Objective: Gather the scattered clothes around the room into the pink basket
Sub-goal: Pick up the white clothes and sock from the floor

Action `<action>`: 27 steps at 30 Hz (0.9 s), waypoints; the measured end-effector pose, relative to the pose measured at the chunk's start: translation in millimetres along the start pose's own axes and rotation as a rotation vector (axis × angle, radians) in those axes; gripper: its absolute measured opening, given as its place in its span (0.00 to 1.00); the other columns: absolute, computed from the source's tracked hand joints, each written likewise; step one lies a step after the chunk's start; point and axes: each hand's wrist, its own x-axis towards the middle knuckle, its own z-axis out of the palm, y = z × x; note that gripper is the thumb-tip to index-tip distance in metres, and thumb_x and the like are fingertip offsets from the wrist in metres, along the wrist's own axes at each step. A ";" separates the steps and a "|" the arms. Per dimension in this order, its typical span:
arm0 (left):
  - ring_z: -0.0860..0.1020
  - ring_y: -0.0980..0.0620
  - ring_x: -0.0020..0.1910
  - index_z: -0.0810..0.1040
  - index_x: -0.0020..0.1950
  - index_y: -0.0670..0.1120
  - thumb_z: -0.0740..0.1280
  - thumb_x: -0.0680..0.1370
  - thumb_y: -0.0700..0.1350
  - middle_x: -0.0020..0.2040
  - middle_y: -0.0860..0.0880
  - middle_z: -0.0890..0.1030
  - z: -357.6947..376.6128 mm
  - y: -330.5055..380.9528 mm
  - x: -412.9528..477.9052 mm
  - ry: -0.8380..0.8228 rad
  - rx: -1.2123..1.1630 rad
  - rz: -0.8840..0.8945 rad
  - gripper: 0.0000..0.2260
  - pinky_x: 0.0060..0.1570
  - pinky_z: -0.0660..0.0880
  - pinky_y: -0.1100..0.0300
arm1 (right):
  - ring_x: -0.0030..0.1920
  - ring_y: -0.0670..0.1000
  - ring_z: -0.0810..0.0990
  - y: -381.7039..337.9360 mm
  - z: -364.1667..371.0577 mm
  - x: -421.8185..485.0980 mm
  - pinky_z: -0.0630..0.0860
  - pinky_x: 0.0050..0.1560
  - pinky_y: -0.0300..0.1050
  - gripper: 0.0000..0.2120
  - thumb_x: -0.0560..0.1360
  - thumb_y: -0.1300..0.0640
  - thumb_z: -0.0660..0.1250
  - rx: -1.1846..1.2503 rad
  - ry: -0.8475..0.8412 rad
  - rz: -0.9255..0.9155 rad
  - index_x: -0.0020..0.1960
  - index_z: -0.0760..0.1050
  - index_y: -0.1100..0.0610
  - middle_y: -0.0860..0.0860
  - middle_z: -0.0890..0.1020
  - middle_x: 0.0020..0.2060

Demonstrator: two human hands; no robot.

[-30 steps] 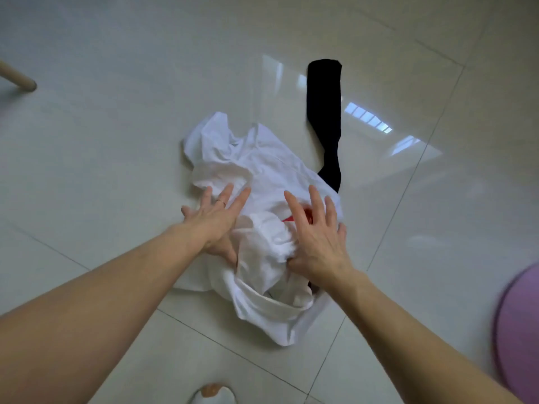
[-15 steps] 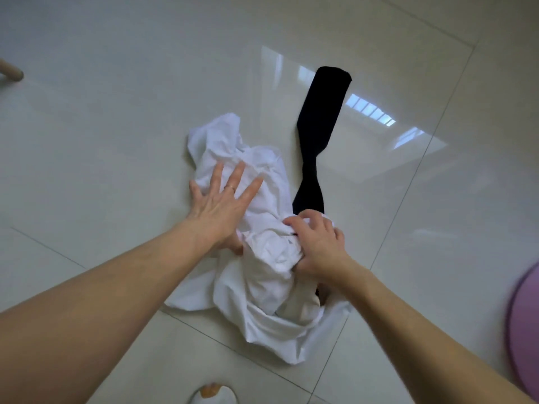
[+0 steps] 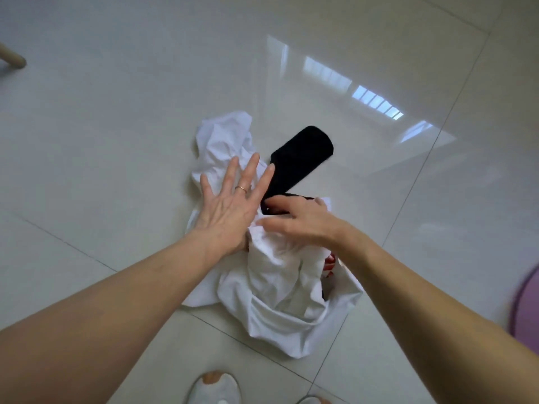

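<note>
We look down at a glossy tiled floor (image 3: 116, 126) where a crumpled white garment (image 3: 280, 287) lies in a heap, and both our hands are on it. Our left hand (image 3: 230, 205) rests flat on the upper part of the white cloth, fingers spread wide and gripping nothing, a ring (image 3: 241, 188) on one finger. Our right hand (image 3: 303, 223) reaches across just beside it, fingers curled around a bunch of the white fabric, fingertips touching the near end of a black sock (image 3: 297, 161). The sock lies partly on the white garment and angles away to the upper right over the tiles. A bit of red (image 3: 331, 262) shows in the folds under our right wrist. The pink basket (image 3: 525, 304) appears only as a blurred edge at the right border, well apart from the pile. Our white slippers (image 3: 215, 387) show at the bottom, and a wooden leg (image 3: 11, 58) at the far left.
</note>
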 end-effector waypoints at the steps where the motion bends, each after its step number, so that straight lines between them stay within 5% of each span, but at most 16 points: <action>1: 0.32 0.40 0.75 0.26 0.73 0.55 0.66 0.75 0.47 0.74 0.49 0.26 0.3 -1.1 -1.7 -0.004 0.021 0.012 0.48 0.65 0.52 0.28 | 0.68 0.48 0.68 -1.5 6.7 -13.7 0.53 0.70 0.65 0.27 0.66 0.28 0.60 -0.069 -0.042 -0.031 0.57 0.71 0.43 0.41 0.76 0.58; 5: 0.31 0.35 0.73 0.34 0.75 0.62 0.68 0.74 0.51 0.72 0.48 0.23 3.0 2.1 -8.7 -0.194 0.021 0.010 0.45 0.63 0.58 0.27 | 0.77 0.56 0.39 2.8 46.1 -50.5 0.40 0.69 0.73 0.54 0.61 0.31 0.72 -0.429 -0.106 -0.079 0.76 0.47 0.46 0.47 0.51 0.77; 8: 0.29 0.35 0.72 0.43 0.76 0.63 0.73 0.68 0.60 0.73 0.49 0.25 1.5 5.6 -10.2 -0.415 -0.132 -0.010 0.47 0.64 0.57 0.27 | 0.74 0.63 0.32 22.4 70.3 -45.4 0.49 0.66 0.77 0.59 0.59 0.40 0.77 -0.566 0.029 0.005 0.74 0.37 0.41 0.50 0.32 0.75; 11: 0.26 0.38 0.72 0.44 0.76 0.61 0.76 0.62 0.62 0.74 0.52 0.27 -1.4 4.6 -12.2 -0.553 -0.289 -0.022 0.53 0.66 0.54 0.26 | 0.73 0.68 0.34 39.6 81.5 -30.0 0.62 0.61 0.73 0.59 0.62 0.44 0.78 -0.507 0.172 0.142 0.73 0.33 0.37 0.51 0.26 0.73; 14: 0.29 0.37 0.72 0.42 0.76 0.58 0.77 0.58 0.64 0.75 0.52 0.29 9.4 12.4 -25.9 -0.565 -0.223 -0.009 0.58 0.63 0.59 0.28 | 0.73 0.70 0.43 37.9 92.4 -24.7 0.73 0.51 0.61 0.48 0.65 0.52 0.74 -0.461 0.292 0.164 0.73 0.45 0.39 0.51 0.36 0.76; 18: 0.58 0.37 0.69 0.57 0.69 0.52 0.68 0.72 0.38 0.70 0.43 0.58 30.2 40.6 -54.7 -0.262 -0.062 -0.123 0.31 0.47 0.75 0.53 | 0.59 0.62 0.67 33.2 101.1 -34.0 0.69 0.35 0.49 0.28 0.68 0.66 0.68 -0.415 0.427 0.057 0.65 0.67 0.49 0.54 0.66 0.65; 21: 0.68 0.43 0.56 0.62 0.66 0.50 0.62 0.74 0.32 0.57 0.45 0.68 27.5 52.7 -67.8 -0.210 -0.134 -0.135 0.24 0.40 0.68 0.57 | 0.47 0.58 0.71 33.4 96.8 -52.2 0.61 0.29 0.46 0.26 0.63 0.69 0.69 -0.415 0.455 0.020 0.58 0.72 0.52 0.54 0.72 0.54; 25: 0.70 0.44 0.54 0.64 0.64 0.50 0.63 0.74 0.35 0.57 0.46 0.68 -20.3 61.0 -89.5 -0.139 -0.134 -0.068 0.21 0.37 0.66 0.56 | 0.41 0.56 0.72 18.7 79.7 -102.3 0.50 0.25 0.39 0.30 0.53 0.69 0.72 -0.411 0.526 0.031 0.51 0.72 0.51 0.52 0.75 0.50; 27: 0.69 0.45 0.56 0.64 0.64 0.51 0.65 0.73 0.36 0.59 0.46 0.68 -49.4 64.4 -98.0 -0.130 -0.122 -0.023 0.23 0.37 0.66 0.56 | 0.43 0.55 0.72 6.1 69.4 -122.6 0.54 0.24 0.40 0.29 0.54 0.68 0.72 -0.395 0.555 0.060 0.52 0.72 0.51 0.50 0.75 0.51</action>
